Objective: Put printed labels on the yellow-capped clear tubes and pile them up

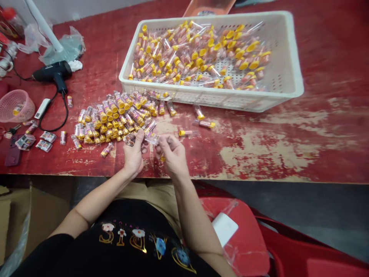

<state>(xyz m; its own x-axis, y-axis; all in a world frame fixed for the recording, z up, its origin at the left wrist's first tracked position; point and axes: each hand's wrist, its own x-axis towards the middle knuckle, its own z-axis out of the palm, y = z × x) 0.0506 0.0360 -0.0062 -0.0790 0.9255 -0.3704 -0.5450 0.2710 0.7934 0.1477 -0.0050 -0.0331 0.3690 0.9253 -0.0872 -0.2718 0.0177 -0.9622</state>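
Near the table's front edge, my left hand [134, 154] is closed, with its thumb pressed on small printed clear plastic wrappers. A clear plastic sleeve [152, 138] stretches between the fingertips of both hands. My right hand [175, 156] pinches the sleeve's right end. Below its curled fingers a yellow cap [163, 158] shows; the rest of that piece is hidden. Just beyond my left hand lies a stacked pile of wrapped yellow-capped tubes [113, 117]. One loose tube [186, 132] rests right of my right hand's fingers.
A white perforated crate [213, 96] behind the pile holds many yellow-capped tubes. To the left are a black heat gun [57, 73] with its cord, a pink basket [29, 105] and small packets [44, 145]. A red chair [245, 238] stands below the table edge.
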